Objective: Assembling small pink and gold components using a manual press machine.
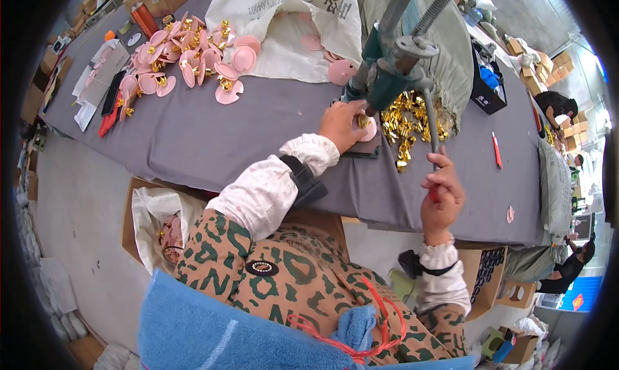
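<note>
My left hand pinches a pink disc with a gold metal piece on it. The disc is under the head of a green hand press, just above its dark base. My right hand is closed around the lower end of the press's metal lever, where a bit of red shows between the fingers. Close by the press, on its right, lies a heap of shiny gold metal clips. At the back left is a pile of pink discs, many with gold clips on them.
Behind the press, a white woven sack lies open with pink discs at its mouth. The grey cloth-covered table also bears a black bin, a red pen-like tool and a phone. Below stands a lined box. Other people work at the far right.
</note>
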### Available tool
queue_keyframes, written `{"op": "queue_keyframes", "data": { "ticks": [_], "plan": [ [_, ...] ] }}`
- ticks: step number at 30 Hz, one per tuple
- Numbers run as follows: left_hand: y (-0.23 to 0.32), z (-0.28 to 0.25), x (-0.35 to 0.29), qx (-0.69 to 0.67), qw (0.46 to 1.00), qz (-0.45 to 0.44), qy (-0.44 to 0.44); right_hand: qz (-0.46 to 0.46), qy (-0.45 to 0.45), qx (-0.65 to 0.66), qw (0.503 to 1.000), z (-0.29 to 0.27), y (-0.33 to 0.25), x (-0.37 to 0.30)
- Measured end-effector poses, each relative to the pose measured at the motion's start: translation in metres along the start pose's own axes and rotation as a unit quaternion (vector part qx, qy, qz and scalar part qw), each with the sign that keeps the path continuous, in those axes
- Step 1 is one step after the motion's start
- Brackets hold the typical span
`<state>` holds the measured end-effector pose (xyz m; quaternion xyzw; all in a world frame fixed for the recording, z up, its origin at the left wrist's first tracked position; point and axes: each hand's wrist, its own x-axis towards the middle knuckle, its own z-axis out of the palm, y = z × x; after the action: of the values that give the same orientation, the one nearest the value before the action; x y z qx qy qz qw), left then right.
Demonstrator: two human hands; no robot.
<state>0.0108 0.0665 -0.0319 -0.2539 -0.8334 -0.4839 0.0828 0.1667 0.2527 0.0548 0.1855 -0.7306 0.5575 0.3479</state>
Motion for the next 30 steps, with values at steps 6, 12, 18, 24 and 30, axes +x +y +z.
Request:
{"op": "queue_keyframes", "data": {
  "ticks": [6, 12, 18, 24, 30],
  "plan": [
    [-0.01, -0.001, -0.008, 0.002, 0.997, -0.002, 0.077, -0.004, -0.006, 0.121, 0.993, 0.012, -0.031, 0.182],
    [-0.02, -0.039, -0.019, -0.061, 0.996, -0.032, 0.057, 0.152, 0.135, 0.127, 0.971, 0.05, 0.044, 0.3],
    [-0.08, -0.144, -0.054, 0.062, 0.996, -0.06, 0.0, 0.136, 0.113, 0.174, 0.969, 0.039, 0.049, 0.303],
    [-0.15, -0.185, -0.019, 0.253, 0.917, -0.14, 0.273, 0.115, 0.094, 0.147, 0.978, 0.032, 0.056, 0.307],
    [-0.074, -0.144, -0.018, -0.071, 0.956, -0.254, 0.126, 0.067, 0.054, 0.015, 0.996, 0.014, 0.066, 0.313]
  ]
}}
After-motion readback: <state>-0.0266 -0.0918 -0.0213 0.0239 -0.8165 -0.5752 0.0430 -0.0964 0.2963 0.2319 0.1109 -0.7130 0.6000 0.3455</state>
